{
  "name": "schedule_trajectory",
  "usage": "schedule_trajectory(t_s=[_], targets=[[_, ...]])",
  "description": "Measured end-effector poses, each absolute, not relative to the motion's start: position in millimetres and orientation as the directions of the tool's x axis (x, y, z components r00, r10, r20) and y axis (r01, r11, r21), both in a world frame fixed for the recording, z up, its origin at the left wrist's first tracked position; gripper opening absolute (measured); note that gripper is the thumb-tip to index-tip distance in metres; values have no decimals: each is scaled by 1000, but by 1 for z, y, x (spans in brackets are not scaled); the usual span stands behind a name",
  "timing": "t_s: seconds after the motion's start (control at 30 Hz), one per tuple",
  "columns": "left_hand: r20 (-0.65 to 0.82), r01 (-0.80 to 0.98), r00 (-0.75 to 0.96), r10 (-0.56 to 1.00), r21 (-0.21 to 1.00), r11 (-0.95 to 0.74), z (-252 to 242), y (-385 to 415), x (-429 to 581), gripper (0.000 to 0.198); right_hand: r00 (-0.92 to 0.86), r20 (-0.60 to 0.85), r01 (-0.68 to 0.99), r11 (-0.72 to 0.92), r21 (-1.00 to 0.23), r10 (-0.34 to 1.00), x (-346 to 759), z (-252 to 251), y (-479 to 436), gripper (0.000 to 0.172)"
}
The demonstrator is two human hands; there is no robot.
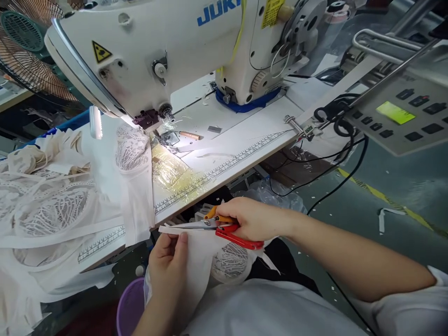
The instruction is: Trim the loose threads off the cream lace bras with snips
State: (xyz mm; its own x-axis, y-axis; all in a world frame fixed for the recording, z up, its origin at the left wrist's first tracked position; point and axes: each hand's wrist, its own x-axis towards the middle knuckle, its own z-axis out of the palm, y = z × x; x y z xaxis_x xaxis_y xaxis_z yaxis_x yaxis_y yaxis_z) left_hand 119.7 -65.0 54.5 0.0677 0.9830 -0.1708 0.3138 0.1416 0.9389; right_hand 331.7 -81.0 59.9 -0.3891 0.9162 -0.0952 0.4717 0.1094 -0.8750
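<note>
white fabric point(199, 258) pinched between left fingers point(181, 247); scissors point(207, 223) in right fingers point(229, 206).

Shiny metal, matt cloth point(198, 260)
Scissors point(207, 223) in the right hand point(250, 217) have smooth metal blades point(194, 225), glossy plastic handles point(240, 240); cloth in the left hand point(168, 256) looks smooth; the machine point(189, 58) beyond is glossy.

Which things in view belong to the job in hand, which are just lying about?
In the job:
- scissors, in the right hand
- white lace garment, in the left hand

Apparently just lying about:
- wooden-handled tool
- small grey plate
- loose white strip
</note>
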Motion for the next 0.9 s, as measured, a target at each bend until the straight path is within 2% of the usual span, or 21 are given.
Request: schedule_trajectory(t_s=[0.1,0.23,0.3,0.43,0.53,0.67,0.8,0.9], targets=[[-189,260,80,979,952,162,49,-63,117,22,-375,-120,477,80,-875,919,338,61,-78,31],[-296,152,109,949,948,278,47,-62,117,25,-379,-150,419,25,-908,913,345,59,-76,20],[-304,147,112,946,947,286,48,-62,119,24,-397,-153,378,10,-926,905,346,59,-76,19],[-201,222,100,975,959,175,46,-68,119,23,-393,-99,426,86,-900,914,343,60,-77,30],[-77,311,78,994,949,49,43,-73,119,20,-384,-85,432,98,-897,919,337,60,-81,20],[91,438,161,983,886,-154,43,-74,119,11,-351,-66,432,99,-896,934,326,56,-90,25],[77,527,268,960,823,-213,47,-74,119,10,-273,-43,613,139,-777,961,315,49,-97,20],[45,558,311,949,800,-221,48,-75,119,12,-247,-14,603,142,-785,969,312,43,-100,21]])
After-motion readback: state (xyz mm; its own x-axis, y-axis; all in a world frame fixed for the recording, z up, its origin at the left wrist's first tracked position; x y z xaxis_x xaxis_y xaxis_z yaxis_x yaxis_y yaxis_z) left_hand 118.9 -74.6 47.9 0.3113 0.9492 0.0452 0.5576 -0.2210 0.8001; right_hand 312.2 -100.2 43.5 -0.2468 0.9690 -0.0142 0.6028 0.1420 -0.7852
